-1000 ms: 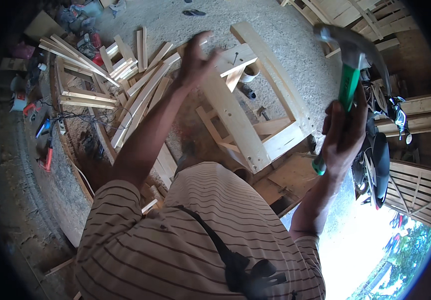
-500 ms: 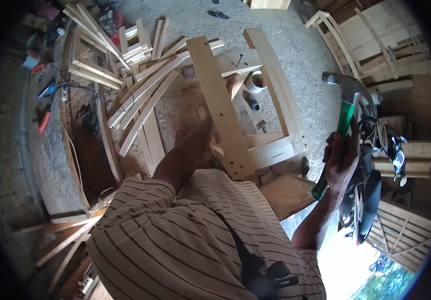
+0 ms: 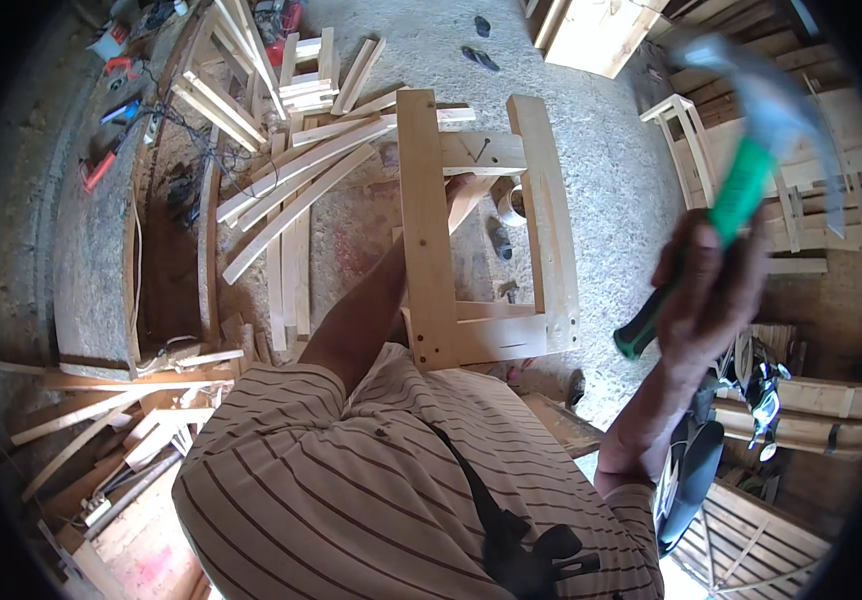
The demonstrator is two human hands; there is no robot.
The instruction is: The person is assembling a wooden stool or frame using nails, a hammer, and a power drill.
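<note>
A pale wooden frame [image 3: 429,230] of two long boards joined by crosspieces stands before my body. From the far crosspiece [image 3: 506,150] a nail [image 3: 482,149] sticks out at a slant. My left arm passes behind the left board, and my left hand [image 3: 460,186] shows through the opening, closed on a rail just under that crosspiece; most of its fingers are hidden. Raised to the right of the frame, my right hand [image 3: 706,275] grips a claw hammer [image 3: 741,190] by its green and black handle. The steel head is smeared by motion.
Long wood strips [image 3: 301,185] lie in a pile left of the frame, beside a workbench [image 3: 96,270] with cords and tools. A white roll [image 3: 512,206] is on the floor beyond the opening. Sandals [image 3: 479,58] lie farther off. A motorbike [image 3: 696,470] stands at the right.
My right hand has lifted the hammer, its head now higher and farther right. The frame sits straighter in view as the head view has shifted. My left hand stays under the far crosspiece.
</note>
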